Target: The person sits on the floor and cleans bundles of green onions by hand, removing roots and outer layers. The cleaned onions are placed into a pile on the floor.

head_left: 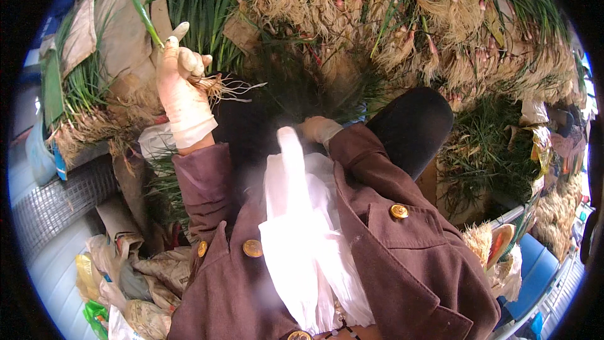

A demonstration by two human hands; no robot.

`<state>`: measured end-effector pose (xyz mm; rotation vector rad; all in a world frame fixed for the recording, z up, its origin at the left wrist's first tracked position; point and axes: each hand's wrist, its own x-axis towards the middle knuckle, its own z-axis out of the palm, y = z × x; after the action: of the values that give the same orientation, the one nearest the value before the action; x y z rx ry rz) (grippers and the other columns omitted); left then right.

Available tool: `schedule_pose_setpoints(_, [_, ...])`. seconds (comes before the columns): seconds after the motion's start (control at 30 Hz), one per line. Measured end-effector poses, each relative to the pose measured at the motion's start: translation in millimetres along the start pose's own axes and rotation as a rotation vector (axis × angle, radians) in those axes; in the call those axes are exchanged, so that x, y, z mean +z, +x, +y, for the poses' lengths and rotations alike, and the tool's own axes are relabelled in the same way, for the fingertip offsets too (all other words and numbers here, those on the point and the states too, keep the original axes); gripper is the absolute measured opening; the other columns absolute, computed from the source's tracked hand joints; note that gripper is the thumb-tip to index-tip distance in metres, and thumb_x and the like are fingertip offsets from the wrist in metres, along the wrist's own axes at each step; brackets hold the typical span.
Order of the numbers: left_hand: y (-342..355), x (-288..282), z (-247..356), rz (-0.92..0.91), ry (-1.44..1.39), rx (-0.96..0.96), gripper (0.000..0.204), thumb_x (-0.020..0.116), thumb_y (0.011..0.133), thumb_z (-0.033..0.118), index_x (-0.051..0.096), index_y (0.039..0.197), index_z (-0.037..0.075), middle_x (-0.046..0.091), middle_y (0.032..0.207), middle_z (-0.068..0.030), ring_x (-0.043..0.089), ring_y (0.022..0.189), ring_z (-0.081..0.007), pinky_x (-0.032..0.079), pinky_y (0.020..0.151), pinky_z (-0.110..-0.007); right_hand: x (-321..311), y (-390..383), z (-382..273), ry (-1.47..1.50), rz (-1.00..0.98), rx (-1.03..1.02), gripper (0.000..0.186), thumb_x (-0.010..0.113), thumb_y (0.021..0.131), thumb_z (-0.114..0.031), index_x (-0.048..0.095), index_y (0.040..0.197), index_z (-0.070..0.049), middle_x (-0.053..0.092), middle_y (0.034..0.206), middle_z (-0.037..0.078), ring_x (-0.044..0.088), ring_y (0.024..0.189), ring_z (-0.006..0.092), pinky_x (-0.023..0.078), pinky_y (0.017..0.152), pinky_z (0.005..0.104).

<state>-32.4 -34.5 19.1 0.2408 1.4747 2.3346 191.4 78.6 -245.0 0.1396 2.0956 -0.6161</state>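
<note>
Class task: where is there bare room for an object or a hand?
Possibly the beige sheet, bordered by green leaves; a hand might pass between the left hand and the right hand. Crowded: rooted garlic-like plants across the top, plastic bags lower left.

The head view looks down from the person's own head, its left being the person's left. It sits close above the coat [402, 258], which fills the lower middle, below the fingers [189, 62] of the left hand [182, 97]. It also faces forward, over the lap to rooted green plants [327, 0] above and right of those fingers. The wide fisheye picture curves toward its dark rim.
</note>
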Motion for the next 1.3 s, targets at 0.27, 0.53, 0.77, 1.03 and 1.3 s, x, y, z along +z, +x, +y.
schedule_pose_setpoints(0.27, [3,41,-27,-0.124,-0.046,-0.126,0.035,0.058,0.098,0.027,0.058,0.122,0.002,0.058,0.073,0.0009,0.054,0.062,-0.0089,0.053,0.066,-0.028,-155,-141,14,0.061,0.483,-0.116,0.035,0.060,0.084,-0.039,0.071,0.107,-0.014,0.070,0.107,0.012,0.066,0.099,0.0324,0.052,0.088,0.0408])
schedule_pose_setpoints(0.53, [-5,95,-77,-0.249,-0.052,-0.383,0.020,0.058,0.098,0.024,0.066,0.107,0.008,0.053,0.065,0.0036,0.047,0.053,-0.0067,0.051,0.056,-0.025,-264,-234,152,-0.282,1.278,0.910,0.024,0.067,0.084,-0.026,0.063,0.105,-0.013,0.067,0.100,0.013,0.066,0.087,0.0279,0.054,0.070,0.0454])
schedule_pose_setpoints(0.77, [-31,141,-92,-0.464,-0.034,-0.592,0.041,0.054,0.099,0.032,0.054,0.130,0.006,0.067,0.116,-0.0118,0.067,0.096,-0.0206,0.054,0.082,-0.033,-251,-252,135,-0.198,1.291,0.569,0.030,0.061,0.080,-0.017,0.063,0.109,-0.011,0.065,0.083,0.013,0.063,0.071,0.0295,0.050,0.064,0.0492])
schedule_pose_setpoints(1.03, [-3,132,-129,-0.529,-0.010,-0.510,0.050,0.057,0.097,0.031,0.047,0.136,0.002,0.056,0.133,-0.0184,0.057,0.119,-0.0288,0.050,0.098,-0.041,-256,-280,47,0.285,1.283,0.458,0.039,0.070,0.076,-0.037,0.074,0.094,-0.003,0.072,0.093,0.019,0.070,0.085,0.0304,0.055,0.074,0.0430])
schedule_pose_setpoints(1.3, [18,144,-113,-0.631,0.082,-0.595,0.038,0.050,0.097,0.027,0.055,0.124,0.001,0.058,0.126,-0.0135,0.053,0.118,-0.0260,0.044,0.099,-0.045,-204,-224,48,1.230,0.793,-0.619,0.045,0.066,0.085,-0.037,0.066,0.116,-0.005,0.072,0.102,0.013,0.067,0.095,0.0202,0.052,0.085,0.0346])
